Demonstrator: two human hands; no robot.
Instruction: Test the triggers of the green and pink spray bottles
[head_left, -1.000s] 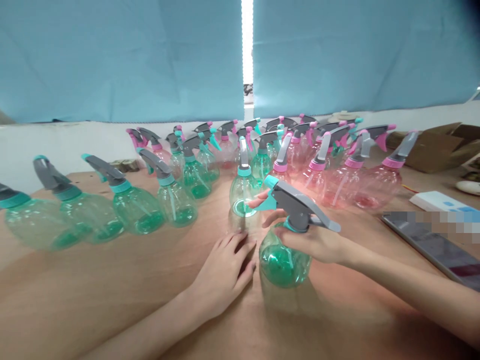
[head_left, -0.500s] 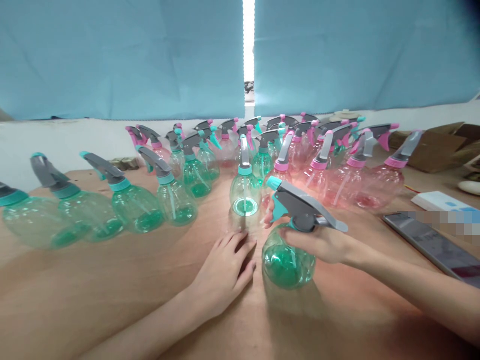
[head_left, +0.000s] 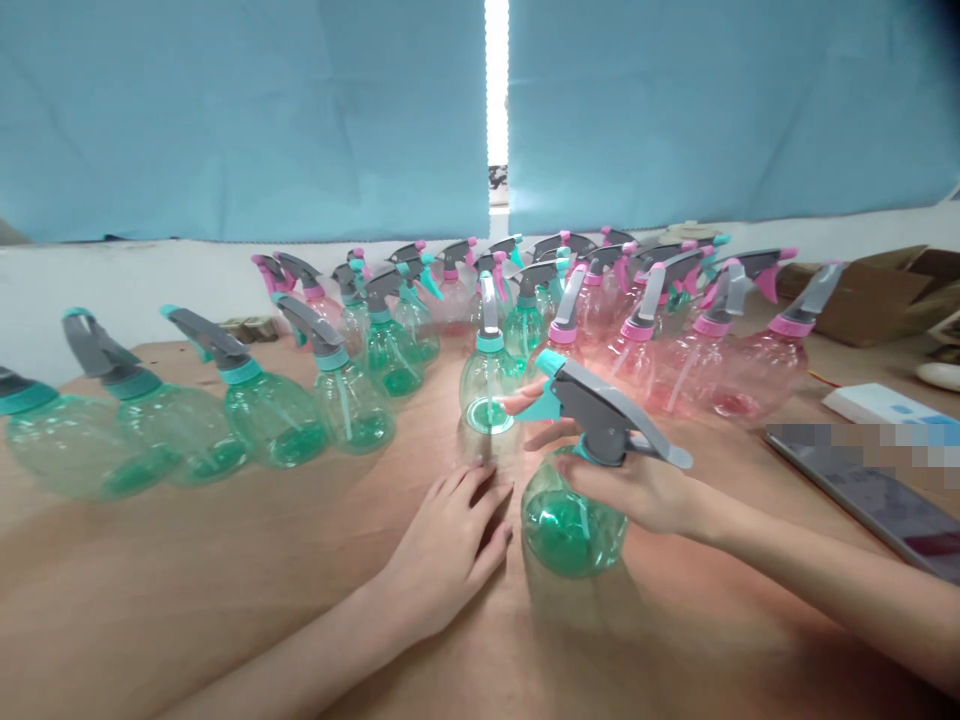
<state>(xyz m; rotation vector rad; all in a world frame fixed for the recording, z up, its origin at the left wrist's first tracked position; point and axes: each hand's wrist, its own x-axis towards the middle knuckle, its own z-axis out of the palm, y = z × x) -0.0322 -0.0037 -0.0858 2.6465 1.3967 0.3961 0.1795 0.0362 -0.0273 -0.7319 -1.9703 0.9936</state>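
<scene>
My right hand point(head_left: 637, 485) is round the neck of a green spray bottle point(head_left: 574, 525) with a grey and turquoise spray head. Its fingers reach forward by the turquoise trigger, which stands out from the head. The bottle is slightly tilted, and its nozzle points away to the left. Flat on the table, my left hand point(head_left: 450, 535) lies open and holds nothing. Just beyond its fingertips stands another clear green spray bottle point(head_left: 489, 385).
Several green spray bottles point(head_left: 274, 415) form a row at left. Pink spray bottles point(head_left: 765, 365) stand at right, with more crowded behind. A phone point(head_left: 862, 500) and a white box point(head_left: 885, 405) lie on the right side. Cardboard point(head_left: 862, 300) sits behind them.
My right fingers have loosened and stretched forward, and the trigger has swung outward from its squeezed position. The held bottle has shifted very slightly left. My left hand has stayed still.
</scene>
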